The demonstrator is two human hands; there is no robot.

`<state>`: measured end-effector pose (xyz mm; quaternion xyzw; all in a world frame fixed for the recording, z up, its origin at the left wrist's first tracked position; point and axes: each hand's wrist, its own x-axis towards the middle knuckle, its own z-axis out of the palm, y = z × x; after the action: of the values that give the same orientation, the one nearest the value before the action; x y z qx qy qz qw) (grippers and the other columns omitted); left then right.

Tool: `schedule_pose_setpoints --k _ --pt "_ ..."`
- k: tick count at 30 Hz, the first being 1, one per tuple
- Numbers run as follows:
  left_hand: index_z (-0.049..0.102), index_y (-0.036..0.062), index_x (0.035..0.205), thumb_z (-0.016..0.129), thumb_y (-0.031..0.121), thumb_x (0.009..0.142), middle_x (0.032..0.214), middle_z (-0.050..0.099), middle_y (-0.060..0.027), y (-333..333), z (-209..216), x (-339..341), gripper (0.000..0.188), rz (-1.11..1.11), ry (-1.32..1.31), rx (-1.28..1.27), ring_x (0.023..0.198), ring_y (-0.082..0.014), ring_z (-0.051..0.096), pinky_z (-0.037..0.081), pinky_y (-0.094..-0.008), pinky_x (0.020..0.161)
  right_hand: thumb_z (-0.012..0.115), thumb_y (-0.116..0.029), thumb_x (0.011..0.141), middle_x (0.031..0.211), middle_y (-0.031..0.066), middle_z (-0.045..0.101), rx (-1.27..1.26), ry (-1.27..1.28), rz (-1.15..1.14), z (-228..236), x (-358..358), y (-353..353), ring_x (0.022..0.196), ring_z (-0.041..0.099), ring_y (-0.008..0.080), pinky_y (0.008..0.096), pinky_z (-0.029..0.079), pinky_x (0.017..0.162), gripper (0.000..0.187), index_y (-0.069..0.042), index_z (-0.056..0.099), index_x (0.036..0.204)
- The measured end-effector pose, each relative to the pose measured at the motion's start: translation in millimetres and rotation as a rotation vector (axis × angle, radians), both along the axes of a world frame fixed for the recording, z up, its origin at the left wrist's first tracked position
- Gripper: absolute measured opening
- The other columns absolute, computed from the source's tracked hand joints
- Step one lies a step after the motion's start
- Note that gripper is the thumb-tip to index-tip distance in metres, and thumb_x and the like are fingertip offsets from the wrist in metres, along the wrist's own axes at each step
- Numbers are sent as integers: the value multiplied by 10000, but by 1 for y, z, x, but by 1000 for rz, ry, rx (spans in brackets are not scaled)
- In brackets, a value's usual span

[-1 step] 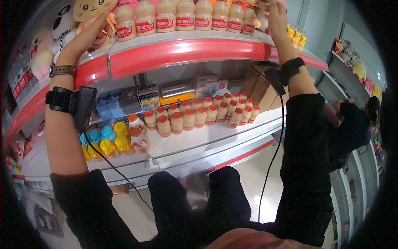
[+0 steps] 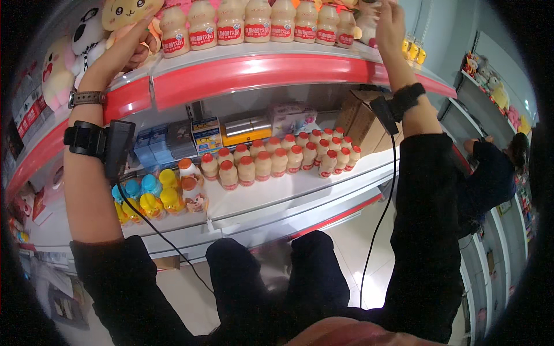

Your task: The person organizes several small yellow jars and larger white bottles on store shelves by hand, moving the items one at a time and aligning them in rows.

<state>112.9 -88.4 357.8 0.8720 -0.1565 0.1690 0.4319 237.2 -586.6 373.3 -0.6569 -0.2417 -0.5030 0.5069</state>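
Observation:
On the upper shelf stands a row of several cream-coloured drink bottles (image 2: 257, 23) with red-and-white labels, tops cut off by the picture's edge. My left hand (image 2: 134, 51) is at the row's left end, index finger stretched out and the other fingers loosely bent; I see nothing held in it. Beside it are a peach-orange plush (image 2: 153, 29) and a yellow plush toy (image 2: 128, 11) with a face. Past the row's right end my right hand (image 2: 390, 24) is raised, fingers apart and partly cut off, near a beige-and-brown plush (image 2: 366, 27). No held thing shows there.
The lower shelf (image 2: 254, 202) holds red-capped small bottles (image 2: 262, 164), duck-shaped yellow and blue bottles (image 2: 151, 202), boxes (image 2: 206, 135) and a cardboard carton (image 2: 360, 121). Cables (image 2: 378, 219) hang from both wrist devices. At right another person (image 2: 490, 179) is by other shelves.
My right hand has shifted slightly to the right, away from the end of the bottle row. The left hand and the bottles look the same.

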Motion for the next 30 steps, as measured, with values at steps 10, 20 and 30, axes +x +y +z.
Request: schedule_pose_setpoints --k 10,20,30 --pt "559 68 751 394 619 927 481 262 93 11 -3 4 602 13 -6 53 399 -27 197 137 -207 400 650 -178 813 871 143 588 -857 -672 -508 -91 -157 34 749 567 280 369 465 667 192 -13 584 885" --pt "534 65 724 405 721 867 473 243 93 1 3 -1 684 30 17 21 388 -25 191 127 -217 399 488 -404 971 1064 90 575 -179 180 -23 -16 -22 21 992 566 222 333 498 841 463 -35 493 1251" --pt "505 120 757 310 727 892 517 271 101 26 1 1 651 119 154 42 424 -37 187 128 -223 430 496 -410 969 1197 63 525 -680 423 454 -13 -6 26 953 569 173 336 543 783 479 -85 454 1318"
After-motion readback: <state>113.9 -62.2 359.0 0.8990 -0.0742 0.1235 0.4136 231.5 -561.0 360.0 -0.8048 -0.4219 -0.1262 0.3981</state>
